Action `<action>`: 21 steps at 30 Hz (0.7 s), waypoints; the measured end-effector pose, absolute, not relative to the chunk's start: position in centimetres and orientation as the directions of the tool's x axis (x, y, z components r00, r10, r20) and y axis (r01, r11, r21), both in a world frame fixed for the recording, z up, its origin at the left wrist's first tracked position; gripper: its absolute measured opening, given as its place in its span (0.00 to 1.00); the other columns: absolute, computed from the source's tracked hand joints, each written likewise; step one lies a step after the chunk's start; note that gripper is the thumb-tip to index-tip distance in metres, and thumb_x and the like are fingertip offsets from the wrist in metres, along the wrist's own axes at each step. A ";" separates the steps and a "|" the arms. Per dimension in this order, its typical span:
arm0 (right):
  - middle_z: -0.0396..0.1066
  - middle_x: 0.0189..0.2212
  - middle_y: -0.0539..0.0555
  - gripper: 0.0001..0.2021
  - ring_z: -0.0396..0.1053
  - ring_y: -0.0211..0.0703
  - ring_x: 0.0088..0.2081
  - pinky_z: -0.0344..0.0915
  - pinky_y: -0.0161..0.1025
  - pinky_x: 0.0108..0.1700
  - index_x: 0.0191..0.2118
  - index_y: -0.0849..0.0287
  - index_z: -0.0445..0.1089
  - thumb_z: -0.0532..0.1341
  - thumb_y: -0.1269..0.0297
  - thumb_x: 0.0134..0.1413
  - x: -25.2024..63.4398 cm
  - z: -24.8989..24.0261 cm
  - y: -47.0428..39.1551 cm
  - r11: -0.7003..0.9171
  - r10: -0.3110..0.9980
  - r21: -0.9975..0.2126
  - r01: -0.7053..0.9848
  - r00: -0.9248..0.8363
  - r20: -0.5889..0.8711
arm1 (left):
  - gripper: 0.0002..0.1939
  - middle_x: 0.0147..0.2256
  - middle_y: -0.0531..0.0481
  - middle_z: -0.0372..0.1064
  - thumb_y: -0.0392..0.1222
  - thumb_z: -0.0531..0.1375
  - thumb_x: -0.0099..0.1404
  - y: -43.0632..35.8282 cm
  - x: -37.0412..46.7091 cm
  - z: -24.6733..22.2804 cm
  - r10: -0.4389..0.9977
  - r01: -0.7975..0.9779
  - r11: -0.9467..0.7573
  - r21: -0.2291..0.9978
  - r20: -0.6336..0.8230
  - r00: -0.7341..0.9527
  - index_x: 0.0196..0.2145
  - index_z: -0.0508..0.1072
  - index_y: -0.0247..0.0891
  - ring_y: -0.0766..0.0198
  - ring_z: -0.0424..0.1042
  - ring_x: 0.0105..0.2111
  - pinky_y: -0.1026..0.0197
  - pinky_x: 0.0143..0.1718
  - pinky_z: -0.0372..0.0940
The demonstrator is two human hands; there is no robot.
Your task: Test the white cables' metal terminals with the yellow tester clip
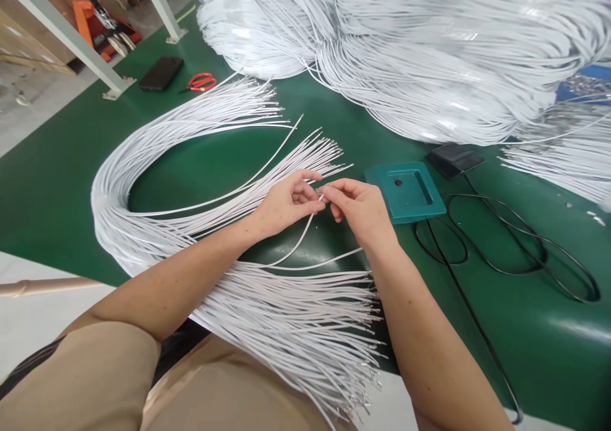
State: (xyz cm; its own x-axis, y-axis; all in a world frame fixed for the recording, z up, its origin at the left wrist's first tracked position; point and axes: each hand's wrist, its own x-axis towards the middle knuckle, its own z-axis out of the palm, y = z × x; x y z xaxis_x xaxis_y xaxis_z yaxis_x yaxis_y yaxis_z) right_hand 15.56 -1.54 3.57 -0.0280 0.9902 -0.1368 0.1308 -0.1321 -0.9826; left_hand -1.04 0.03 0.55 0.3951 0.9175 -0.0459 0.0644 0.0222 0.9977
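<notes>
Both hands meet over the middle of the green table. My left hand [289, 200] pinches a single white wire [301, 237] close to its end. At that same end the fingertips of my right hand [358, 207] are pressed together; the tip itself is hidden between them. This wire curves up from a bent bundle of white wires [112, 195], which lies in a U-shape around my left forearm. Many wires in the bundle have small metal ends, with one group of ends below my hands and others above them.
Large heaps of white wires [443, 55] cover the back of the table [534, 342]. Right of my hands lie a teal tray [405, 211], a black box [455, 159] and a looped black cable [477, 272]. Red-handled scissors [202, 82] and a dark phone [161, 73] lie at upper left.
</notes>
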 end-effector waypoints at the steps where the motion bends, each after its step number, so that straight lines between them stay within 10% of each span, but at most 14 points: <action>1: 0.67 0.19 0.47 0.10 0.57 0.31 0.18 0.56 0.33 0.22 0.27 0.61 0.73 0.65 0.58 0.48 15.7 3.5 -1.5 -0.141 0.989 -0.987 0.073 -0.041 -0.144 | 0.25 0.29 0.56 0.70 0.39 0.67 0.56 0.1 -1.1 0.6 0.918 0.050 0.036 0.998 -0.052 0.392 0.50 0.66 0.37 0.71 0.72 0.29 0.64 0.38 0.67; 12: 0.61 0.18 0.46 0.10 0.51 0.29 0.19 0.56 0.33 0.23 0.21 0.61 0.67 0.66 0.64 0.47 15.5 3.4 -1.3 -0.323 0.938 -0.895 -0.308 -0.232 -0.259 | 0.27 0.30 0.55 0.71 0.35 0.66 0.56 -0.1 -0.9 1.6 0.916 -0.098 0.144 0.985 -0.095 0.389 0.51 0.63 0.37 0.68 0.75 0.30 0.62 0.40 0.69; 21: 0.53 0.16 0.44 0.20 0.56 0.33 0.21 0.55 0.34 0.25 0.21 0.60 0.66 0.66 0.48 0.50 15.5 3.4 -1.2 -0.327 0.926 -0.923 -0.202 -0.265 -0.270 | 0.34 0.30 0.55 0.71 0.33 0.63 0.60 -0.6 -0.6 0.9 0.858 -0.118 0.055 0.991 0.014 0.513 0.61 0.56 0.40 0.66 0.75 0.33 0.59 0.42 0.70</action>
State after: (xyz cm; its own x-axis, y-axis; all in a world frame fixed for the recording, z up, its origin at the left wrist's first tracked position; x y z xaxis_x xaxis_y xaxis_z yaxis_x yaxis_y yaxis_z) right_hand 15.51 -1.21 3.39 -0.2645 0.9257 -0.2703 -0.2022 -0.3273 -0.9230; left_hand -0.61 -0.60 0.92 0.5132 0.8582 0.0135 -0.1181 0.0550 0.9915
